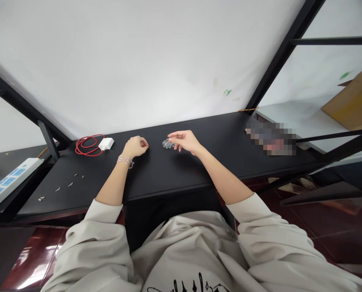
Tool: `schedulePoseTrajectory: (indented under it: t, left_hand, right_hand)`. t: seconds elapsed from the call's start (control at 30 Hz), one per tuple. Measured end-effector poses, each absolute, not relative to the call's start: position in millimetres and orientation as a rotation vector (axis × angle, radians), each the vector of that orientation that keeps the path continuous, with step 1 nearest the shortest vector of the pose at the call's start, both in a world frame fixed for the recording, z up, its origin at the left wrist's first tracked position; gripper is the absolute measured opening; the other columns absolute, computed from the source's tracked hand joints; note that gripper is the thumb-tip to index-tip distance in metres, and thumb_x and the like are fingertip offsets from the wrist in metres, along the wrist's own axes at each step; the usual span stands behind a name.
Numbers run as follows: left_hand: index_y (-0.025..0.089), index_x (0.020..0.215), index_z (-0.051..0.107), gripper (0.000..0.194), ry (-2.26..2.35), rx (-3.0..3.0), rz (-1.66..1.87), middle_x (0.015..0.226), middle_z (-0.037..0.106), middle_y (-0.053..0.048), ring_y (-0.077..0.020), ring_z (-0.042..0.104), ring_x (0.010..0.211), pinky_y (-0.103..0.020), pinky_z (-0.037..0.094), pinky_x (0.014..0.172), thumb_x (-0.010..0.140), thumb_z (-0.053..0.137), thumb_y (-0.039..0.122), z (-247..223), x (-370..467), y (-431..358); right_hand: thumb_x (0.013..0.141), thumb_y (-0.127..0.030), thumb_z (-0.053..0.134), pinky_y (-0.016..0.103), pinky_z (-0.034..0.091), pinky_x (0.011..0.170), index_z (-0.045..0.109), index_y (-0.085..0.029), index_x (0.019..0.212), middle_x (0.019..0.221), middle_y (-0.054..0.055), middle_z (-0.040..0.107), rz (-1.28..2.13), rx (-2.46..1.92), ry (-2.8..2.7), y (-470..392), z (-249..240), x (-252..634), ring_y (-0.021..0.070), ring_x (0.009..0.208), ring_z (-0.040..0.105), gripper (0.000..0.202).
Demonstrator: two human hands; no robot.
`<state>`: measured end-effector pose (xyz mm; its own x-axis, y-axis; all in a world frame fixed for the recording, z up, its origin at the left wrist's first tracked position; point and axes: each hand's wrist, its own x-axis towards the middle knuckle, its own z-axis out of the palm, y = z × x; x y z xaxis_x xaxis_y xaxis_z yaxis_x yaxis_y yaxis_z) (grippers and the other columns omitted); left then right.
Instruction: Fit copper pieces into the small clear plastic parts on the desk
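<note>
From the head view, the left hand (136,147) is resting on the black desk (156,174), its fingers curling in on something small and dark at their tips; it is too tiny to name. The right hand (185,140) is hovering just beside a small heap of clear beads (168,143), fingers loosely spread with thumb and forefinger reaching at the heap's edge, likely so one bead can be picked singly. The heap is sitting between the two hands, within easy reach of both. A white charger (106,143) with a coiled red cable (86,145) is lying off to the left, well apart. A few small pale bits (68,185) are lying near the desk's left end.
</note>
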<state>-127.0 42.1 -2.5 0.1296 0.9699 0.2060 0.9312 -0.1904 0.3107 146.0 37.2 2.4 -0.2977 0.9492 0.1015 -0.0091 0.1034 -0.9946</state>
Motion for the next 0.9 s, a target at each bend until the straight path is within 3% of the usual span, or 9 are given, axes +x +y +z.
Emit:
schedulePoseTrajectory:
  t: [0.13, 0.37, 0.7, 0.9]
  left_hand:
    - [0.023, 0.086, 0.076, 0.013, 1.934, 2.242, 0.563, 0.084, 0.069, -0.004, -0.0210, 0.063, 0.075, -0.032, 0.049, 0.072, 0.074, 0.074, 0.027, -3, -130, 43]
    - [0.017, 0.111, 0.071, 0.046, 1.932, 2.177, 0.618, 0.096, 0.066, -0.010, -0.0250, 0.065, 0.092, -0.036, 0.053, 0.089, 0.071, 0.083, 0.035, -17, -147, 52]
    - [0.016, 0.097, 0.075, 0.024, 1.854, 2.138, 0.637, 0.091, 0.070, -0.009, -0.0193, 0.065, 0.074, -0.035, 0.056, 0.083, 0.075, 0.077, 0.026, -22, -137, 57]
    - [0.019, 0.093, 0.075, 0.023, 1.824, 2.102, 0.648, 0.083, 0.071, -0.006, -0.0194, 0.065, 0.073, -0.032, 0.055, 0.077, 0.072, 0.078, 0.027, -21, -136, 58]
  right_hand:
    - [0.075, -0.022, 0.088, 0.018, 0.047, 0.036, 0.079, -0.013, 0.096, 0.076, 0.007, 0.077, 1.345, -0.963, -1.480, 39, 0, 146, 0.0110, 0.049, 0.063, 0.025]
    - [0.075, -0.023, 0.088, 0.018, 0.047, 0.036, 0.079, -0.013, 0.096, 0.075, 0.006, 0.076, 1.341, -0.956, -1.478, 39, 0, 147, 0.0107, 0.050, 0.063, 0.025]
    - [0.073, -0.026, 0.090, 0.018, 0.047, 0.035, 0.078, -0.013, 0.094, 0.076, 0.006, 0.076, 1.334, -0.954, -1.480, 38, 2, 145, 0.0105, 0.049, 0.062, 0.027]
    - [0.074, -0.026, 0.089, 0.019, 0.047, 0.035, 0.078, -0.013, 0.094, 0.071, 0.005, 0.074, 1.326, -0.961, -1.489, 37, 2, 146, 0.0111, 0.049, 0.062, 0.027]
